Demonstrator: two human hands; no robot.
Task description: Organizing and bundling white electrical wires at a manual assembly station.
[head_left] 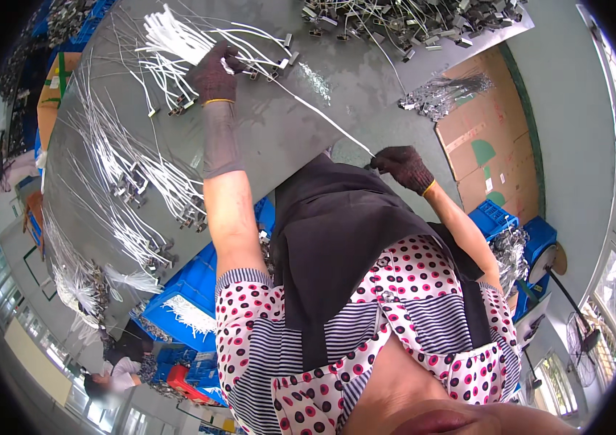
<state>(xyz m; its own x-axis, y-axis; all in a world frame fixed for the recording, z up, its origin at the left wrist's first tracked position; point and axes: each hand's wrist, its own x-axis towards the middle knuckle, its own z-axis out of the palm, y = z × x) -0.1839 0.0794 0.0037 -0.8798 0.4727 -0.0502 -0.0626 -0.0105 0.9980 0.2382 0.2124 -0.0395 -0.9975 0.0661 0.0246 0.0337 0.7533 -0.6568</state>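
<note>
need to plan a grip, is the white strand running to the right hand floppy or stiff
Probably light: the white strand looks thin. Likely flexible, since similar strands on the table curve.

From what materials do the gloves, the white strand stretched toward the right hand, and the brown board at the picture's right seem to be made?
Gloves: probably knitted yarn, matte, judging by the textured surface and snug cuff.
White strand: perhaps plastic-covered, since it looks smooth and flexible; woven sleeving remains possible.
Brown board: likely cardboard, dull paper-brown with green printed-looking patches.
</note>
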